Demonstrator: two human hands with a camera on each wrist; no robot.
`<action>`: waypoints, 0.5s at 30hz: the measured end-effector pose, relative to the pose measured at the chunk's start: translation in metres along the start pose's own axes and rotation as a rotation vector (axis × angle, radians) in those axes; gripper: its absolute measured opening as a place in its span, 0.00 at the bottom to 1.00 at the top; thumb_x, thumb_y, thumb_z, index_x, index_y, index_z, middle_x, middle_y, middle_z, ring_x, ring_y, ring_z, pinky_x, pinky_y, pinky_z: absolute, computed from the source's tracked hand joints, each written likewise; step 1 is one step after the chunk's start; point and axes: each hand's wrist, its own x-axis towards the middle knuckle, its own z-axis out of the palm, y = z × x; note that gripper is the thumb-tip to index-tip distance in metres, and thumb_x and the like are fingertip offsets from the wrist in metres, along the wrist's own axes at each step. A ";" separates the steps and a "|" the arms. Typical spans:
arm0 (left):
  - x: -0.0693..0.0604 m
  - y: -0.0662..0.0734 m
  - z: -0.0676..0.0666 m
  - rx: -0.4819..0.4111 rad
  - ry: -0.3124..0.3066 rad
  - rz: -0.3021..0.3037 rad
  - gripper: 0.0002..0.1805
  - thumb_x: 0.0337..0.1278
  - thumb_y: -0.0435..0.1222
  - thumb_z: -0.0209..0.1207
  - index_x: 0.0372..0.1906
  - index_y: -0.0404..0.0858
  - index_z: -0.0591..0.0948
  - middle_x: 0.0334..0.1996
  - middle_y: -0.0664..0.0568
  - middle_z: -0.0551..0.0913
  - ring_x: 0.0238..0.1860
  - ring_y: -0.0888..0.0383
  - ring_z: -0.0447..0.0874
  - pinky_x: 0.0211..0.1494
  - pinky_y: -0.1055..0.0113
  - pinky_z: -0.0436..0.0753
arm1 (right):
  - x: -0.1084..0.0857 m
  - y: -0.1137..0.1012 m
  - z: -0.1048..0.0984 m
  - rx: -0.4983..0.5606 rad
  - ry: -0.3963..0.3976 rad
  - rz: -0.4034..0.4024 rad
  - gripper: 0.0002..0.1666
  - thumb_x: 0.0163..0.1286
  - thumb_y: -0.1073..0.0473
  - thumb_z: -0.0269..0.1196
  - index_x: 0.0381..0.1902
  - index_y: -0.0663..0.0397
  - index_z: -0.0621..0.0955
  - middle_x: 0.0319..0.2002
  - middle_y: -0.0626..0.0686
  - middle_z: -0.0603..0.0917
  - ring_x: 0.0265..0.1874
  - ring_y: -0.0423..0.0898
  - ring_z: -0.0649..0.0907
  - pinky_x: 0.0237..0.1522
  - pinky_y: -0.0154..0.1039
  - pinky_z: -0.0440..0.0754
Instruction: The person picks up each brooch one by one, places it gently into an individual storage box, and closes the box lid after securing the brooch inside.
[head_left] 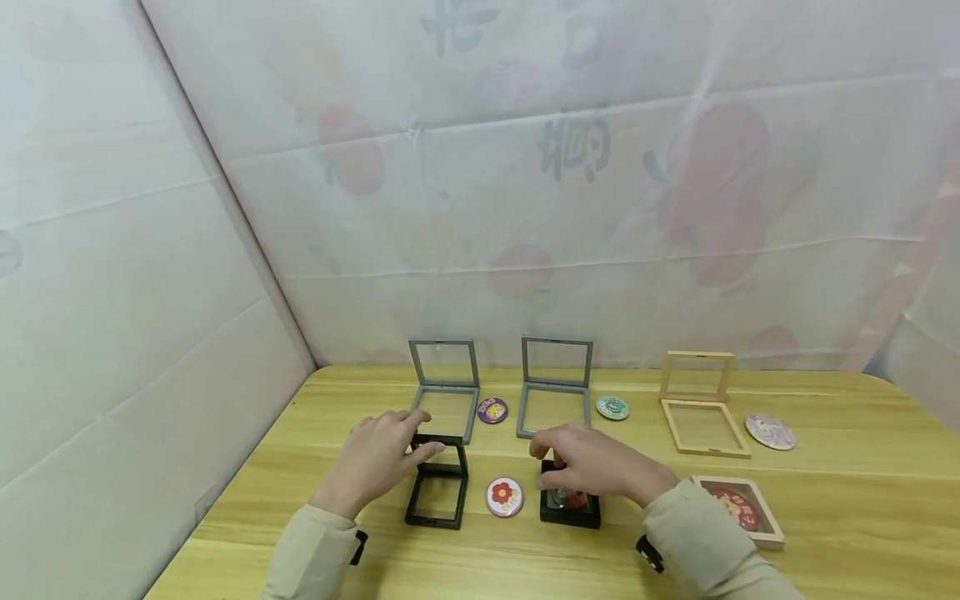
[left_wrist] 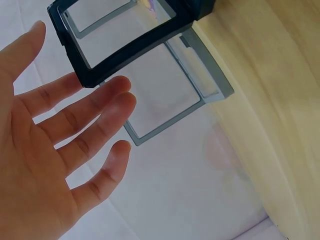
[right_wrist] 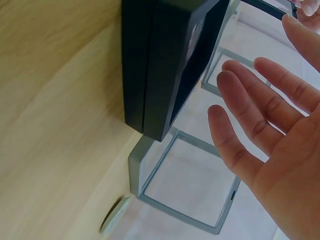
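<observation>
My left hand point(head_left: 378, 458) is beside the raised lid of a black display frame point(head_left: 437, 522), which stands unfolded on the table. In the left wrist view its index fingertip goes behind a corner of the black lid point(left_wrist: 135, 46), and the thumb is apart from it; whether the finger touches cannot be told. Over a closed black display frame point(head_left: 570, 518) with a badge inside hovers my right hand point(head_left: 596, 462). In the right wrist view its fingers point(right_wrist: 240, 100) are relaxed, apart from the closed frame point(right_wrist: 150, 70). A round badge with a red flower point(head_left: 505, 497) lies between the two black frames.
Two unfolded grey frames point(head_left: 444, 387) point(head_left: 555, 385) stand behind, beside a purple badge point(head_left: 492, 410) and a green badge point(head_left: 612, 407). At right are an unfolded wooden-coloured frame point(head_left: 705, 451), a pale badge point(head_left: 771, 431) and a closed light frame point(head_left: 767, 508) holding a red badge. White cloth point(head_left: 480, 208) hangs behind the table.
</observation>
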 end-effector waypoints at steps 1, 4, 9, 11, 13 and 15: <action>-0.001 -0.001 0.000 -0.002 -0.007 -0.005 0.24 0.65 0.51 0.64 0.53 0.36 0.84 0.46 0.41 0.87 0.46 0.44 0.87 0.48 0.44 0.83 | 0.001 -0.001 0.000 -0.004 0.001 0.000 0.17 0.69 0.56 0.69 0.51 0.59 0.83 0.48 0.55 0.86 0.36 0.38 0.82 0.41 0.42 0.83; -0.003 -0.003 0.001 -0.007 -0.017 -0.014 0.25 0.66 0.51 0.64 0.55 0.36 0.83 0.47 0.40 0.87 0.46 0.43 0.87 0.48 0.44 0.83 | 0.003 -0.002 0.000 -0.017 -0.003 0.007 0.16 0.69 0.55 0.69 0.50 0.58 0.83 0.47 0.54 0.85 0.36 0.38 0.82 0.41 0.42 0.82; -0.007 -0.006 0.004 -0.022 -0.026 -0.023 0.24 0.67 0.51 0.63 0.55 0.36 0.83 0.46 0.40 0.87 0.46 0.43 0.87 0.49 0.44 0.83 | 0.006 -0.005 0.001 -0.037 -0.008 0.005 0.16 0.70 0.56 0.69 0.50 0.58 0.83 0.47 0.54 0.85 0.38 0.43 0.83 0.42 0.43 0.82; -0.008 -0.007 0.005 -0.031 -0.028 -0.027 0.23 0.68 0.51 0.62 0.55 0.36 0.83 0.46 0.39 0.87 0.47 0.42 0.87 0.49 0.43 0.82 | 0.007 -0.006 0.002 -0.041 -0.010 0.004 0.16 0.70 0.56 0.69 0.51 0.58 0.83 0.47 0.55 0.85 0.39 0.45 0.84 0.42 0.43 0.83; -0.009 -0.008 0.006 -0.040 -0.027 -0.025 0.24 0.68 0.51 0.62 0.55 0.36 0.82 0.47 0.39 0.87 0.47 0.42 0.87 0.50 0.43 0.82 | 0.008 -0.006 0.002 -0.042 -0.013 0.005 0.15 0.70 0.57 0.69 0.51 0.58 0.83 0.48 0.55 0.85 0.39 0.45 0.84 0.43 0.44 0.83; -0.010 -0.008 0.006 -0.044 -0.021 -0.022 0.24 0.68 0.51 0.62 0.56 0.36 0.82 0.47 0.39 0.87 0.47 0.42 0.87 0.49 0.43 0.82 | 0.009 -0.007 0.003 -0.039 -0.017 0.004 0.15 0.70 0.57 0.69 0.50 0.58 0.83 0.48 0.55 0.85 0.39 0.46 0.84 0.43 0.44 0.83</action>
